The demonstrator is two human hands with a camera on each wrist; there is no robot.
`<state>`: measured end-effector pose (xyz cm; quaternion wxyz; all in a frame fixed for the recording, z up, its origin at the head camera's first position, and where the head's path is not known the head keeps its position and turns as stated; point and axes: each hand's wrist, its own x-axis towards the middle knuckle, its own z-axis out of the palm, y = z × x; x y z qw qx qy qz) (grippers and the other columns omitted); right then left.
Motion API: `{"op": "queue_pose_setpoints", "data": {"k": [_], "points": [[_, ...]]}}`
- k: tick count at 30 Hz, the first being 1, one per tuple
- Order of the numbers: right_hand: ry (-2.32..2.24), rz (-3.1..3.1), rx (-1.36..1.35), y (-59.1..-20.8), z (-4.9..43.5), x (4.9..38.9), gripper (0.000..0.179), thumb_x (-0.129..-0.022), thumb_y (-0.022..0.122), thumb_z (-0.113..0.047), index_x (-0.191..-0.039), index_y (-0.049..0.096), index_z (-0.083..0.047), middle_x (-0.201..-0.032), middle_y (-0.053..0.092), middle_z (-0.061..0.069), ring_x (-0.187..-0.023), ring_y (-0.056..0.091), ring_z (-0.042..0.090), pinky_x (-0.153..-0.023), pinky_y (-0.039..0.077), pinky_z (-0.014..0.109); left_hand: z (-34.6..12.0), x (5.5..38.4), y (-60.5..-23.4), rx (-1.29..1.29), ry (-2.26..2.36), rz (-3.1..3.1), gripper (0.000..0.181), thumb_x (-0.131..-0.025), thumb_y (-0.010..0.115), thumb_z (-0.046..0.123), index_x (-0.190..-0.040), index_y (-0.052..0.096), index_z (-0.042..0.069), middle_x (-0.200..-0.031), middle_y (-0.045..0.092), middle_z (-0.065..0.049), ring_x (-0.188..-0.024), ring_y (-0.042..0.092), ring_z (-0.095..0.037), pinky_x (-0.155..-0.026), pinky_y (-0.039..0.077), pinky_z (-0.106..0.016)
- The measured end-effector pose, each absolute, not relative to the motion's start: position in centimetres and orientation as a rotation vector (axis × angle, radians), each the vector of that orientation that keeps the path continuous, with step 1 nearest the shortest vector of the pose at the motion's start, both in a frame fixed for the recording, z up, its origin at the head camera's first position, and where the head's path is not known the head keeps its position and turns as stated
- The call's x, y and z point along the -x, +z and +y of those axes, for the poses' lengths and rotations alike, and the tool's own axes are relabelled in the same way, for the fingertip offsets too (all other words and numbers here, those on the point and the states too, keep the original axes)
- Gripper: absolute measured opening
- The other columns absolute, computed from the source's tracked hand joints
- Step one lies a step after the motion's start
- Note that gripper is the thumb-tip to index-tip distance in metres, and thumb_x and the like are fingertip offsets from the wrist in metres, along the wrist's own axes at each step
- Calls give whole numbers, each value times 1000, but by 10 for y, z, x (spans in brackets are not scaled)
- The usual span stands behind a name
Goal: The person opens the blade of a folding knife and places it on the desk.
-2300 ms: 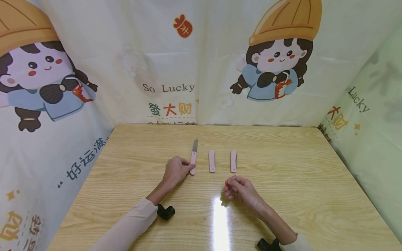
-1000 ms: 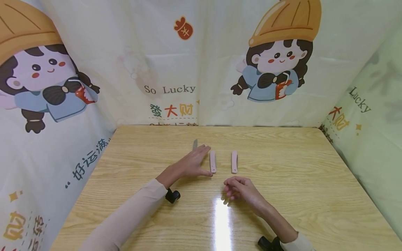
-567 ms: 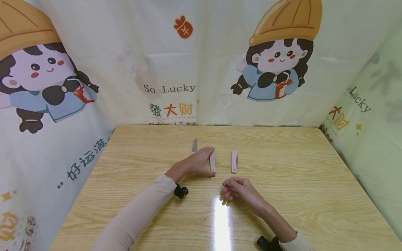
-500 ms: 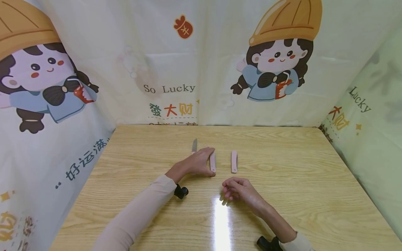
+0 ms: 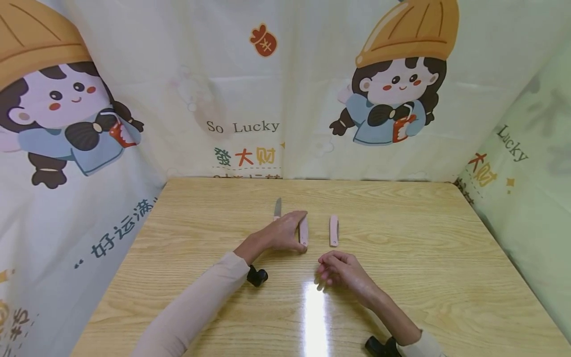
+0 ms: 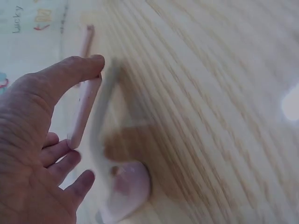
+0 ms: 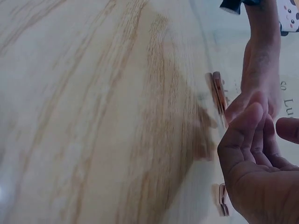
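Observation:
My left hand (image 5: 285, 232) pinches the middle pink folding knife (image 5: 304, 231) lengthwise, thumb at its near end and fingertips at its far end. In the left wrist view this folded knife (image 6: 86, 109) spans between the thumb and the fingers. Just left of the hand lies an unfolded knife (image 5: 278, 207); the hand covers most of its pink handle, and only the blade and the handle's top show. A third pink folding knife (image 5: 334, 231), folded, lies to the right. My right hand (image 5: 348, 275) is nearest to that one, its fingers loosely bent, holding nothing.
The wooden table (image 5: 424, 258) carries the knives in a row near its middle. A printed curtain (image 5: 312, 89) stands along the back and sides. Black wrist cameras (image 5: 257, 275) sit under both wrists. A bright glare (image 5: 315, 317) crosses the front of the table.
My left hand has let go of the unfolded knife's handle and moved right onto the middle folded knife, where it now pinches both ends. The right hand has hardly moved.

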<state>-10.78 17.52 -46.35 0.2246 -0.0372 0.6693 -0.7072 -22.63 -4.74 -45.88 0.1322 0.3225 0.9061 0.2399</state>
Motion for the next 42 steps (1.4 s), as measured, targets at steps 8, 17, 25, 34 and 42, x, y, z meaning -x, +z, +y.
{"op": "queue_pose_setpoints", "data": {"k": [8, 17, 25, 34, 42], "points": [[-1980, 1914, 49, -464, 175, 110, 34, -107, 53, -18, -118, 54, 15, -100, 63, 18, -83, 61, 19, -72, 54, 29, -44, 200, -440, -1046, 720, 2625, 105, -78, 89, 36, -157, 29, 0, -159, 35, -15, -145, 34, -28, -115, 30, -38], [-2014, 1913, 25, -465, 174, 112, 34, -107, 55, -21, -118, 55, 11, -101, 62, 18, -85, 61, 21, -74, 55, 31, -40, 166, -426, -1206, 649, 2657, 105, -77, 89, 41, -156, 32, 1, -158, 37, -13, -144, 36, -27, -114, 32, -36], [-2029, 1906, 41, -468, 173, 112, 27, -106, 56, -18, -112, 58, 9, -92, 62, 10, -80, 62, 16, -73, 55, 29, -40, 146, -423, -1274, 623, 2629, 105, -76, 89, 41, -156, 33, 3, -157, 39, -10, -143, 37, -23, -111, 36, -35], [-1956, 1963, 52, -468, 174, 111, 19, -103, 57, -12, -98, 61, 6, -84, 65, 7, -74, 61, 14, -68, 54, 27, -39, 137, -428, -1295, 591, 2647, 107, -75, 89, 45, -156, 34, 2, -157, 40, -11, -143, 38, -21, -114, 30, -34], [-1872, 2072, 82, -467, 172, 111, 14, -98, 56, -7, -92, 61, 5, -78, 61, 5, -70, 58, 14, -63, 50, 25, -40, 134, -431, -1307, 575, 2677, 107, -74, 88, 51, -155, 36, 4, -154, 43, -8, -139, 42, -20, -111, 35, -33]]}}
